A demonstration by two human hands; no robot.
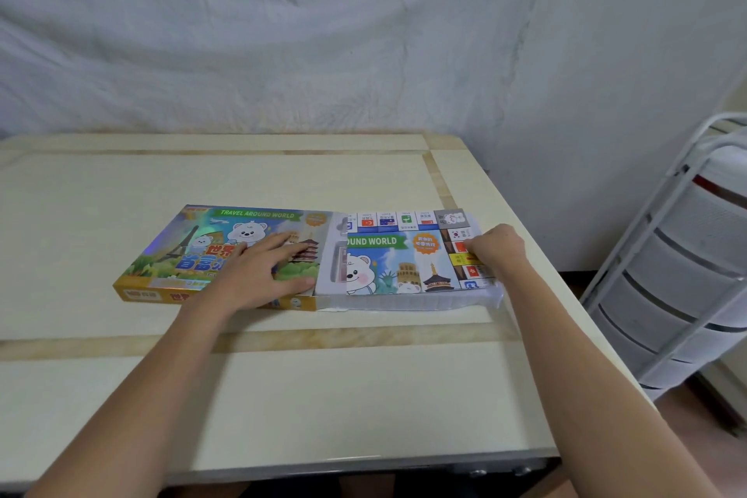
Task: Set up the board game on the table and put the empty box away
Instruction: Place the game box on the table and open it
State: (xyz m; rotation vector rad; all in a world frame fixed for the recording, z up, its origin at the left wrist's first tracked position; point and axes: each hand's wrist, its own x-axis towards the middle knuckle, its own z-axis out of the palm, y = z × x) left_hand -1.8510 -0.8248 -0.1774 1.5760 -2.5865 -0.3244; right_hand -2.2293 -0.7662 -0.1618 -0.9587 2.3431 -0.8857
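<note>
Left hand (258, 275): fingers straight and flat, pressing the box sleeve (218, 255) down near the table's (121, 182) middle.
Inner tray (404, 263): about half out of the sleeve's right end, folded board on top.
Right hand (495, 251): fingers curled round the tray's right end.
Risk: the tray could tip or spill once clear of the sleeve, having lost its support.
Room: bare table left, behind and in front; right edge near, white cart (687, 275) beyond.

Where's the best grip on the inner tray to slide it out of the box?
Grip the inner tray at its exposed right end, coming from the right, where the right hand pinches it. That end sticks out of the box; the left hand presses the box flat.
</note>
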